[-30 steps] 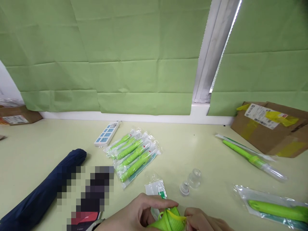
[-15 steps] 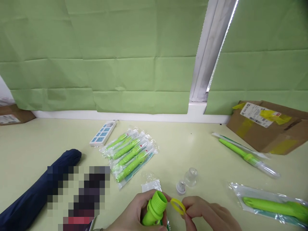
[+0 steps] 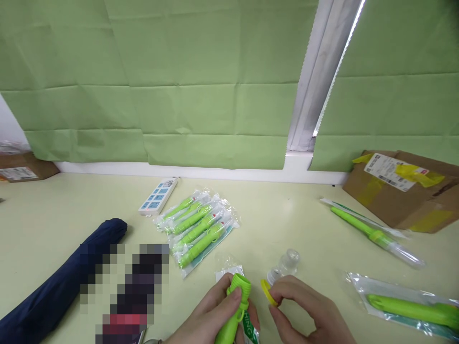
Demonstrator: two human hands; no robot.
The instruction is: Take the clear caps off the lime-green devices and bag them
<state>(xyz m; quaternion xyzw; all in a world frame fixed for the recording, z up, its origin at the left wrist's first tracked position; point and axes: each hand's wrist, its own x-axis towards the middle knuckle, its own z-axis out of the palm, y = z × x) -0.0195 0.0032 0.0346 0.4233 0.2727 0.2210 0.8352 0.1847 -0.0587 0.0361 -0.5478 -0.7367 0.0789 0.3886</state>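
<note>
My left hand (image 3: 215,306) is wrapped round a bright green plastic tube (image 3: 231,315), its threaded open end tilted up and its thumb near the threads. To the right, my right hand (image 3: 311,306) pinches a thin yellow ring (image 3: 267,292) between thumb and fingers, a short gap away from the tube. Just beyond that hand a clear plastic cap (image 3: 289,261) lies on the table, with a small whitish piece (image 3: 274,274) beside it, partly hidden by the fingers. A plastic wrapper (image 3: 250,327) with green print shows under my left hand.
Several bagged green tubes (image 3: 201,229) lie behind my left hand, near a white power strip (image 3: 158,196). At right are a green tube with a clear end (image 3: 376,236), another bagged one (image 3: 405,306) and a cardboard box (image 3: 401,188). A dark blue umbrella (image 3: 71,267) lies at left.
My left hand has turned the green tube so more of its side and a small loop show. My right hand has drawn the yellow ring slightly away and turned it edge-on.
</note>
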